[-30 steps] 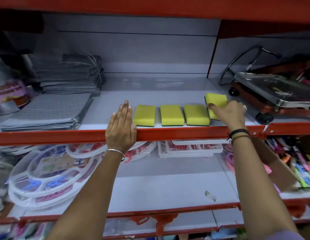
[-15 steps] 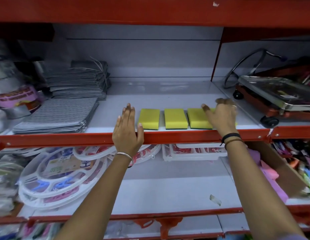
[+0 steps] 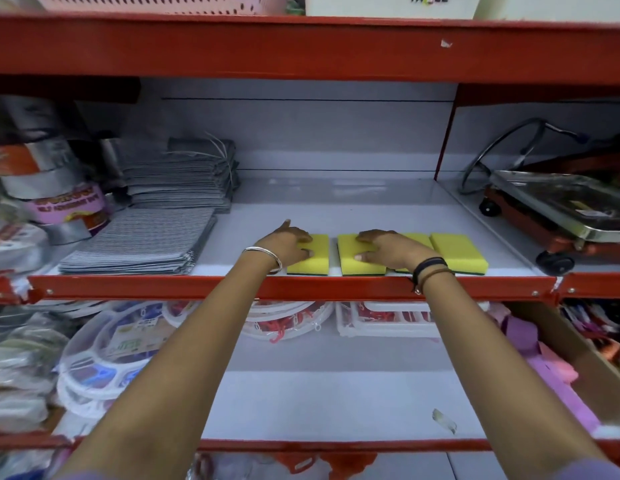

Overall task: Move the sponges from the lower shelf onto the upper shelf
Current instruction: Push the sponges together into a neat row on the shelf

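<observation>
Several yellow sponges with dark green undersides lie in a row at the front of the upper shelf [image 3: 371, 216], just behind its red edge. My left hand [image 3: 288, 245] lies palm down on the leftmost sponge [image 3: 313, 259], fingers over its far left corner. My right hand [image 3: 388, 249] rests flat across the second sponge [image 3: 353, 263] and hides most of the third sponge [image 3: 419, 239]. The rightmost sponge [image 3: 459, 252] lies untouched. No sponge shows on the lower shelf [image 3: 336, 393].
Stacks of grey cloths [image 3: 142, 240] and tape rolls [image 3: 69, 206] fill the upper shelf's left. A metal-topped trolley [image 3: 558, 216] sits beyond the red divider on the right. White plastic hanger rings [image 3: 104, 358] and trays [image 3: 388, 320] sit on the lower shelf, with a paper scrap [image 3: 443, 420].
My right hand set the fourth sponge down at the row's right end, then moved left onto the middle sponges. My left hand went from the shelf edge onto the leftmost sponge. The view tilted up.
</observation>
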### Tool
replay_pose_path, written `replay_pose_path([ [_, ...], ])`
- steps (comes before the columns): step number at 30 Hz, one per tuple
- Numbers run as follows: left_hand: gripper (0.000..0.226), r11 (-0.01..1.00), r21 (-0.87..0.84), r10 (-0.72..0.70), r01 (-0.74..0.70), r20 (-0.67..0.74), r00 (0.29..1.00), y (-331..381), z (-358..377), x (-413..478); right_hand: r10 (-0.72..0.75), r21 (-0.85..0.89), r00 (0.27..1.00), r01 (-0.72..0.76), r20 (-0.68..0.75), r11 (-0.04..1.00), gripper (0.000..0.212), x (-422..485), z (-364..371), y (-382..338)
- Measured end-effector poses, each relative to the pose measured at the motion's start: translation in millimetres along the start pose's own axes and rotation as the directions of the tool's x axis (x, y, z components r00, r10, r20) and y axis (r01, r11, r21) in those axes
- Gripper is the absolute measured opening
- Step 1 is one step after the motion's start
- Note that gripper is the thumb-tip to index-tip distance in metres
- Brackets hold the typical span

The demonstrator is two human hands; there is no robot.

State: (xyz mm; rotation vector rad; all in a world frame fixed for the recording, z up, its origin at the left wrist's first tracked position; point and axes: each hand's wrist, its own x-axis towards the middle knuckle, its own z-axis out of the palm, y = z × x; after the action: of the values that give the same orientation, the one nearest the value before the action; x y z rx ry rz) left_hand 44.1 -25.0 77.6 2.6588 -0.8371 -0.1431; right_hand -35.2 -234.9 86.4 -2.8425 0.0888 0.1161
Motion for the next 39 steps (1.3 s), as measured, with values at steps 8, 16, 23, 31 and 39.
replay_pose_path([
  [8,0.04,0.999,-0.01,0.038,-0.039,-0.062,0.997,-10.0,-1.1,-26.4,-0.052,0.012,0.999,0.052,-0.006,0.999,0.061,-14.3,13.0,-10.8],
  [16,0.044,0.999,-0.005,0.04,-0.04,-0.061,0.997,2.3,2.6,-27.3,-0.041,0.002,0.999,0.041,-0.027,0.999,0.062,-17.6,16.8,-30.4],
  [23,0.047,1.0,0.002,0.026,-0.026,-0.043,0.999,2.5,4.0,-27.7,-0.056,0.002,0.997,0.056,-0.058,0.998,0.062,-26.5,17.4,-26.1],
  [31,0.053,0.983,0.074,0.177,-0.166,-0.198,0.964,77.6,8.8,-1.1,0.109,0.099,0.881,-0.071,-0.461,0.993,0.046,-57.0,-21.3,38.8],
  [39,0.045,0.937,0.228,0.246,-0.264,0.108,0.963,160.1,37.6,48.3,0.317,0.144,0.913,-0.288,-0.258,0.947,0.044,-57.6,-31.3,112.7],
])
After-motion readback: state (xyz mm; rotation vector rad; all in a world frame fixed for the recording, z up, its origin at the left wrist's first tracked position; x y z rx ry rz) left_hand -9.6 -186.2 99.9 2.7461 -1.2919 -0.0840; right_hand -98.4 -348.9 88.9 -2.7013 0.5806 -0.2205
